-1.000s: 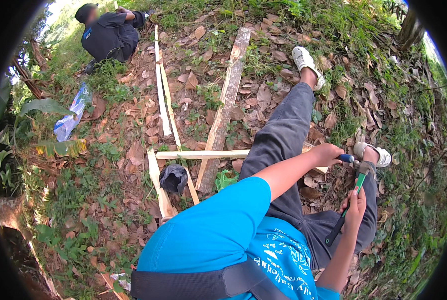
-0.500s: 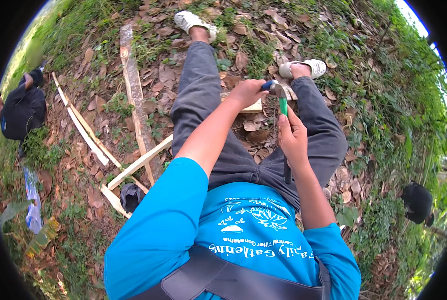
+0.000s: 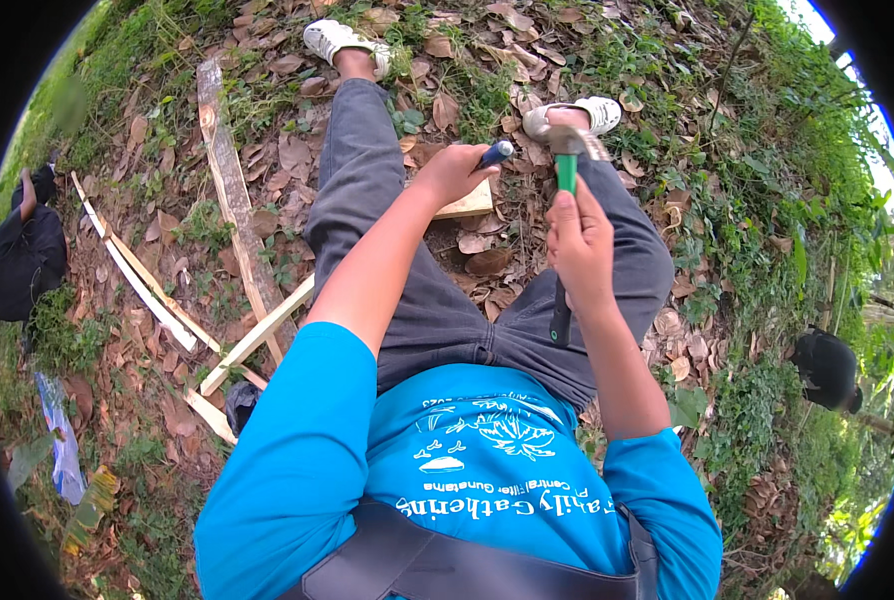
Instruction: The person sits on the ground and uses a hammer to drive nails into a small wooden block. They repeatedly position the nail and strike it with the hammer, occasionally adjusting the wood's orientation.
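My left hand (image 3: 451,176) is closed around a tool with a blue handle (image 3: 497,153). The butt of that handle sticks out past my thumb, and my fist hides the tool's other end. Below the fist, between my legs, a pale piece of sawn wood (image 3: 469,203) shows in part. My right hand (image 3: 583,240) grips a hammer (image 3: 566,172) with a green neck and a dark grip. Its metal head is raised to the right of the blue handle, apart from it, and looks slightly blurred.
My outstretched legs flank the wood. Left of them lie a long rough plank (image 3: 229,175), a pale wood strip (image 3: 257,335) and thin curved strips (image 3: 147,265). Farther left are a dark backpack-like bundle (image 3: 25,260) and a plastic bag (image 3: 60,440). A black cap-like object (image 3: 825,368) lies right.
The hammer head has come away from the butt of the blue handle and risen. My left hand keeps its hold. The whole view has shifted a little.
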Tool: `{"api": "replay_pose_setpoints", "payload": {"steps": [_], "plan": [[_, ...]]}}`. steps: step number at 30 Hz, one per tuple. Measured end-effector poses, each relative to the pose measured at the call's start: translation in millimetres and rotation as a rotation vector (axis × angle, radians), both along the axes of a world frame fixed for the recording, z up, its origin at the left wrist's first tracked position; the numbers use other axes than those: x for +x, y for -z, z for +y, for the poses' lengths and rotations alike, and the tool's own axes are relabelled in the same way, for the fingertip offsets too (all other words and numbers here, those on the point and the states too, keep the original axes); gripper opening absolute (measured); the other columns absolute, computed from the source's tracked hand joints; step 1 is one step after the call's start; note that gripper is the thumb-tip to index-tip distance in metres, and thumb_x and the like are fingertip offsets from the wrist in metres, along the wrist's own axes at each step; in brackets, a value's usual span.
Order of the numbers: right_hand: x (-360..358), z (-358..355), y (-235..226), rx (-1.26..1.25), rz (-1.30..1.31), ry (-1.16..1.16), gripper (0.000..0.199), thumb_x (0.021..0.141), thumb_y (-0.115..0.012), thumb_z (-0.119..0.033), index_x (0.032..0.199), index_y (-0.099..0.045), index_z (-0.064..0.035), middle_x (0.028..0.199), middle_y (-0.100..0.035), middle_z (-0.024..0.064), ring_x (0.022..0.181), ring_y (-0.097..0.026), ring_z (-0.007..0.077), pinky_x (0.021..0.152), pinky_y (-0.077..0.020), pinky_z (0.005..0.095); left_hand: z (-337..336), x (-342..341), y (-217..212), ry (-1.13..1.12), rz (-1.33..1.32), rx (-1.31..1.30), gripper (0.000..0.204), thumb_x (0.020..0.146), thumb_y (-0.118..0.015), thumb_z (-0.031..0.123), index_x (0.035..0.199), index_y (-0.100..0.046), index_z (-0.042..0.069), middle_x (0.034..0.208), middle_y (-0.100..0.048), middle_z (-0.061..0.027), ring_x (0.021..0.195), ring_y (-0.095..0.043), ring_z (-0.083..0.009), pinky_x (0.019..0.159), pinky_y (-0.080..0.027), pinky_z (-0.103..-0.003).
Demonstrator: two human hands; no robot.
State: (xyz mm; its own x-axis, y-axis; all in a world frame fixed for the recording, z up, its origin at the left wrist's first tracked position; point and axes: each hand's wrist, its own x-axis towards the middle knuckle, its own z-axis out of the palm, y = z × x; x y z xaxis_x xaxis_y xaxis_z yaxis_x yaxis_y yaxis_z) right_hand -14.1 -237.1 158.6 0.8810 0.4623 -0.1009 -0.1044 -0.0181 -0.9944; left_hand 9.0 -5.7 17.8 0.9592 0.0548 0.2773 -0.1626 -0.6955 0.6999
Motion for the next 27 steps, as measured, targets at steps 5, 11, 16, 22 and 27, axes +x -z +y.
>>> {"api": "replay_pose_setpoints", "payload": {"steps": [5, 11, 16, 22, 27], "plan": [[-9, -6, -85, 0.311, -0.27, 0.11, 0.045, 0.111, -0.046, -0.022, 0.152, -0.043, -0.005, 0.076, -0.046, -0.0046, 0.055, -0.04, 0.0, 0.046, -0.0313, 0.0173, 15, 0, 6, 0.064, 0.209, -0.058, 0.023, 0.095, -0.074, 0.025, 0.103, -0.068, 0.004, 0.087, -0.073, -0.0128, 0.076, -0.07, -0.0226, 0.072, -0.053, -0.036], [15, 1, 41, -0.361, -0.352, -0.153, 0.039, 0.108, -0.053, -0.02, 0.141, -0.058, -0.0016, 0.082, -0.057, -0.0022, 0.073, -0.049, 0.0005, 0.065, -0.0397, 0.0193, 20, 17, -1, 0.214, 0.193, -0.03, 0.023, 0.092, -0.077, 0.025, 0.101, -0.07, 0.004, 0.082, -0.072, -0.0105, 0.071, -0.067, -0.0201, 0.068, -0.051, -0.035], [-1, 12, -62, 0.147, -0.195, -0.101, 0.043, 0.11, -0.049, -0.026, 0.149, -0.047, -0.0072, 0.073, -0.042, -0.0064, 0.052, -0.034, -0.0002, 0.045, -0.0281, 0.0168, 35, 6, 6, 0.142, 0.205, -0.123, 0.024, 0.091, -0.077, 0.026, 0.1, -0.071, 0.004, 0.078, -0.07, -0.009, 0.068, -0.063, -0.0183, 0.066, -0.049, -0.034], [20, 2, 50, -0.07, -0.435, -0.172, 0.044, 0.111, -0.045, -0.028, 0.148, -0.046, -0.0046, 0.071, -0.041, -0.0066, 0.051, -0.033, 0.0002, 0.044, -0.029, 0.018, 22, 13, 1, 0.206, 0.159, -0.1, 0.024, 0.092, -0.077, 0.027, 0.102, -0.071, 0.005, 0.074, -0.067, -0.0094, 0.065, -0.06, -0.0204, 0.065, -0.047, -0.036], [5, 6, -9, 0.205, 0.089, -0.095, 0.032, 0.108, -0.054, -0.023, 0.132, -0.06, -0.0034, 0.07, -0.047, -0.0086, 0.056, -0.037, -0.0022, 0.05, -0.0265, 0.0172, 17, 3, 10, 0.248, 0.143, -0.025, 0.018, 0.09, -0.074, 0.021, 0.1, -0.067, 0.008, 0.081, -0.069, -0.0135, 0.072, -0.066, -0.0297, 0.067, -0.05, -0.042]]}}
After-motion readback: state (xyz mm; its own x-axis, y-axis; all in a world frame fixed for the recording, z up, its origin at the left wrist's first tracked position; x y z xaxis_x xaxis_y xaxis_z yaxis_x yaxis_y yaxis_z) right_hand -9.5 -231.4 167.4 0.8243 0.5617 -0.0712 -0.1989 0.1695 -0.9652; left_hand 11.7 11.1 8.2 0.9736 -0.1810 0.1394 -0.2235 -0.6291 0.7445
